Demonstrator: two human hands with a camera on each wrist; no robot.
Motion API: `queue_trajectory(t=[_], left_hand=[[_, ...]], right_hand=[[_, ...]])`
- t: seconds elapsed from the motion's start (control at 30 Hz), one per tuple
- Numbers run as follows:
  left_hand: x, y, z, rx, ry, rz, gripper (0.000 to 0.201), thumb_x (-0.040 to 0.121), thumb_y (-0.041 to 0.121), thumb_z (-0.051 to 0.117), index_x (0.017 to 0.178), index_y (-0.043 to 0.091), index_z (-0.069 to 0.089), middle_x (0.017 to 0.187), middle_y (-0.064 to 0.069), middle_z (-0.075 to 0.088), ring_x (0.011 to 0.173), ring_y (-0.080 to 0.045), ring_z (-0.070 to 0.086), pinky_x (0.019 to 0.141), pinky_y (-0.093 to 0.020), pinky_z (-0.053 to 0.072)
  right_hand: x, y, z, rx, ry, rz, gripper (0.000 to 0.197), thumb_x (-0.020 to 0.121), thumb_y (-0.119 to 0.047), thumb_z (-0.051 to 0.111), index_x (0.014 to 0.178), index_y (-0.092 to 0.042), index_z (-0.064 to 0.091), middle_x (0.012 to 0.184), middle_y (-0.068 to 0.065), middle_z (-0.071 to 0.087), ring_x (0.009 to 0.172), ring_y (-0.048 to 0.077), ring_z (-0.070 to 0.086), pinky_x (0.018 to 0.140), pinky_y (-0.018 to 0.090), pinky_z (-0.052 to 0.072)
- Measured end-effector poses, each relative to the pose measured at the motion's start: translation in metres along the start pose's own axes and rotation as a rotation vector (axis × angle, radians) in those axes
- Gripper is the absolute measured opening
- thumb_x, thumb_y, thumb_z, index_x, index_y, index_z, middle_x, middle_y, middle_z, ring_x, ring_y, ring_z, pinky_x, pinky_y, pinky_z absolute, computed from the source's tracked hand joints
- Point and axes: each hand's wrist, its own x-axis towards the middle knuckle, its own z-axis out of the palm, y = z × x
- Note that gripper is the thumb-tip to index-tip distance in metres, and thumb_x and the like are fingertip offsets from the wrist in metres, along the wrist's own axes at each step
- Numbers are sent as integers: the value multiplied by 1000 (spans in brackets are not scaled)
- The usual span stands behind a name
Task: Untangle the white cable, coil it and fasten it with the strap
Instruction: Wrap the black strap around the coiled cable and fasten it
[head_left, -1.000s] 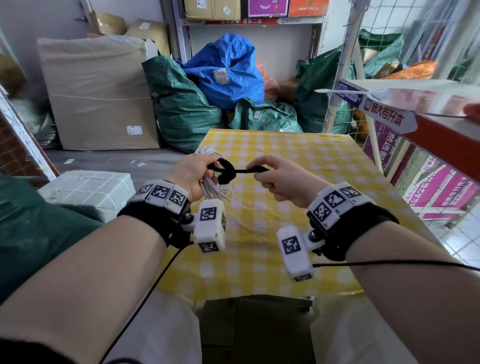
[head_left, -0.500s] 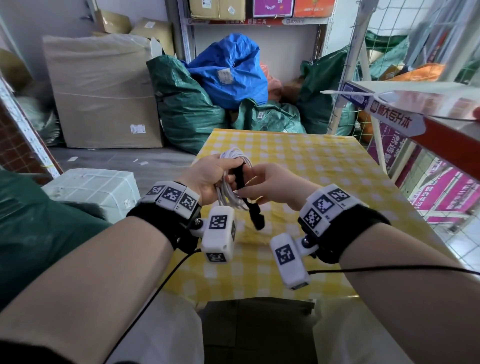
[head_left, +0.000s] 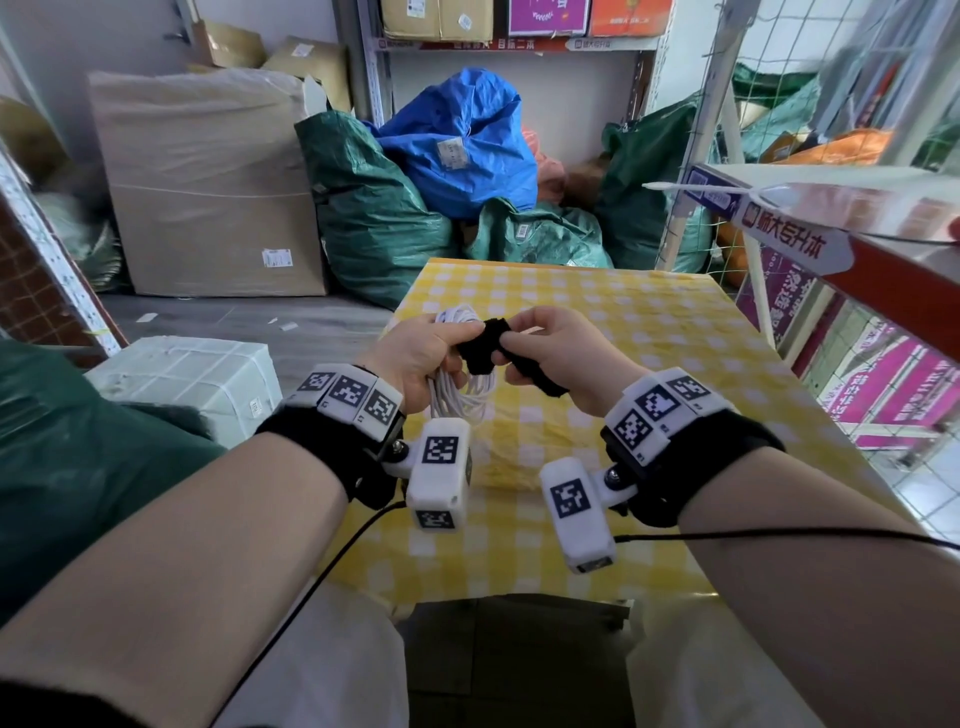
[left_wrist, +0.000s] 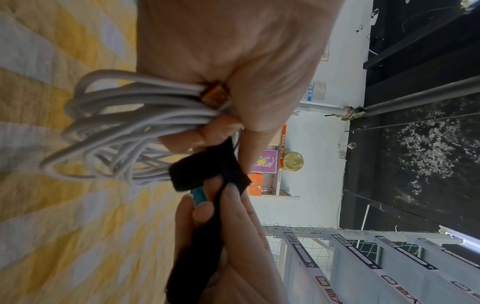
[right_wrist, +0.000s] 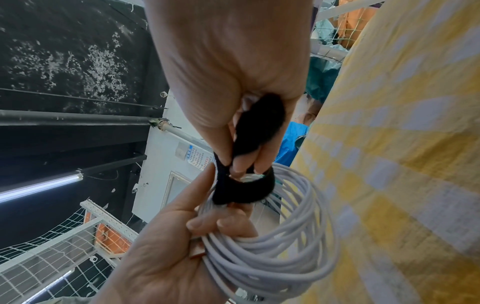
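The white cable (right_wrist: 272, 253) is coiled, gripped by the left hand (head_left: 415, 353); the right hand (head_left: 561, 348) pinches the black strap (head_left: 483, 345), looped beside that grip; closing it is left.

parcel depot or storeroom: bulging green sacks (head_left: 374, 208) and a blue sack (head_left: 462, 140) heaped on the floor, wrapped carton (head_left: 208, 182), labelled metal shelving (head_left: 519, 44), wire-mesh racks (head_left: 769, 93).
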Motion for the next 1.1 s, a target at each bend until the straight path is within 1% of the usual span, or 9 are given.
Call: queue_trajectory(t=[0.17,0.27,0.4,0.53,0.67,0.73,0.83,0.97,1.1], left_hand=[[-5,0,3,-35,-80,-123,20,93,27,55,87,8,59,53,1,38,29,-5,31,38,-18,36],[-7,2,1,-64,-113,-143,12,94,19,54,86,11,54,43,3,41,28,-4,31,37,-15,34],[-7,4,-1,-11,-135,-140,12,94,10,51,83,8,50,52,-3,43,27,-4,31,35,-14,33],[-7,5,1,35,-147,-141,12,94,6,49,83,5,50,63,-9,46,27,-4,30,35,-14,34],[-7,8,2,78,-145,-132,9,95,3,47,86,4,49,67,-9,44,27,-5,28,35,-14,33],[-9,9,1,120,-152,-125,11,95,1,46,85,5,49,59,-8,47,27,-5,28,35,-14,33],[-12,12,-1,194,-162,-116,12,94,0,45,85,6,49,48,-4,48,27,-6,27,36,-15,33],[-15,16,-3,258,-208,-125,13,95,0,44,85,7,48,59,-6,41,29,-6,27,37,-16,33],[-17,18,-6,286,-247,-133,14,95,-1,42,86,8,49,58,-5,40,30,-5,26,40,-18,31]], right_hand=[[0,0,0,-140,40,-101,11,85,-4,64,91,-13,63,83,12,71,62,15,63,50,21,49],[2,2,-1,-125,10,-113,19,85,3,62,99,-8,67,85,10,71,67,17,67,62,21,56],[4,4,-2,-196,-20,-118,24,84,6,59,101,-8,70,92,13,73,82,25,72,77,32,59],[6,4,1,-298,55,-132,21,85,2,58,96,-10,72,87,14,73,67,18,66,67,31,57],[10,4,3,-344,90,-113,24,82,4,57,87,-16,69,86,15,71,71,24,69,70,39,59],[11,3,3,-367,82,-98,25,83,4,56,90,-15,70,89,14,71,76,28,71,72,43,60],[12,2,4,-435,56,-88,26,83,4,56,94,-15,69,93,14,70,81,29,71,72,41,60],[15,4,7,-437,21,-46,28,84,6,53,95,-16,66,96,18,69,78,29,69,79,46,58],[16,2,7,-496,-22,-46,31,84,9,51,92,-18,64,94,16,67,78,27,67,80,47,57]])
